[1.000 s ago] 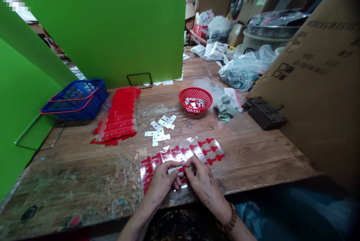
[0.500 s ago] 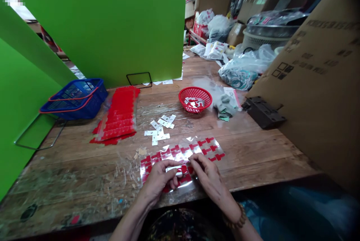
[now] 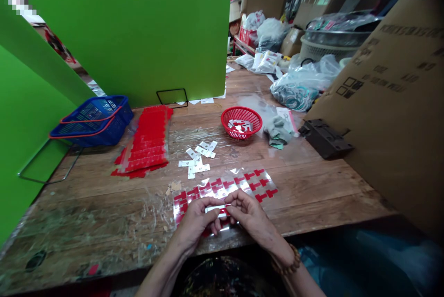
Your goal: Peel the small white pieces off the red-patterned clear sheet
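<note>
My left hand [image 3: 196,223] is closed on a small white strip [image 3: 212,210], its thumb lying along the front. A red sticker [image 3: 223,212] sits at the strip's right end, where my right hand [image 3: 249,216] pinches with thumb and forefinger. Fingertips partly hide the sticker. Beneath both hands lies a clear sheet [image 3: 268,173] bearing rows of red T-shaped stickers. Several loose white strips [image 3: 199,160] with dark marks are scattered beyond the sheet. Farther back, a red plastic basket [image 3: 258,126] holds several white pieces with red on them.
A stack of red sticker sheets [image 3: 147,137] lies at left beside blue baskets [image 3: 93,137]. Green panels [image 3: 156,33] bound the table's back and left. At right are a grey-green cloth [image 3: 277,131], a dark block-shaped object [image 3: 325,139] and a large cardboard sheet [image 3: 391,102].
My right hand has moved left from over the sticker sheet to the white strip and now pinches its red end. My left hand keeps hold of the strip in about the same place.
</note>
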A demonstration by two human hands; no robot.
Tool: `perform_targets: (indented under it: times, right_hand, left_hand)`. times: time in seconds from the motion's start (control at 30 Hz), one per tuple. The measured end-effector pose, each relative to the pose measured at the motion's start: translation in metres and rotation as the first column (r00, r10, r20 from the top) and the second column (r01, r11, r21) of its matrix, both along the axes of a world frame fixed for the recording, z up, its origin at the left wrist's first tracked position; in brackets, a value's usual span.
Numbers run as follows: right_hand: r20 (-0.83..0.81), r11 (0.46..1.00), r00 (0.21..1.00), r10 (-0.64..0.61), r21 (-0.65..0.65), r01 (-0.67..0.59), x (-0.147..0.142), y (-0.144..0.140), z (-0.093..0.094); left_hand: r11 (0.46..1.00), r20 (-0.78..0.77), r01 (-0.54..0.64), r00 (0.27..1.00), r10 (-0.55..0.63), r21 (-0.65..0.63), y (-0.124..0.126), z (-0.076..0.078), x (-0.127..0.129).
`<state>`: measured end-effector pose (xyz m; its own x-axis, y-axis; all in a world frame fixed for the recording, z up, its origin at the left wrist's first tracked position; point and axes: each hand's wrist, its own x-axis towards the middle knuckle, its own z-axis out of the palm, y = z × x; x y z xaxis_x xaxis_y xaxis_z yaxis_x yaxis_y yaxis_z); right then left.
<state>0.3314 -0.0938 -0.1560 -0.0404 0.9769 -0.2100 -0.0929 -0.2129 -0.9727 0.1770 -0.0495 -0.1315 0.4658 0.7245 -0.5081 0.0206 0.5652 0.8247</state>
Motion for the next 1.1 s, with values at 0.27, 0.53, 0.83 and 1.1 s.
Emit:
perform_targets:
  times: [0.27,0.53,0.83,1.1]
  right_hand:
    - [-0.095,1.000,0.995,-0.009,-0.008,0.008,0.000,-0.002,0.002]
    - [-0.258,0.998,0.965,0.050,-0.013,-0.055,0.003,-0.010,-0.005]
    - [0.307,0.988,0.952,-0.005,0.150,-0.043,0.005,-0.012,-0.002]
    - [0.197,0.996,0.979,0.043,0.065,-0.056,0.002,-0.011,-0.004]
  left_hand:
    - [1.000,0.033,-0.009,0.999,0.009,-0.013,0.002,0.002,-0.002]
    - [0.998,0.035,-0.003,0.999,0.001,0.057,0.001,0.001,0.000]
    - [1.000,0.143,-0.010,0.990,0.007,0.019,-0.001,-0.001,0.000]
    - [0.996,0.201,-0.058,0.977,0.072,-0.072,0.001,-0.013,-0.003]
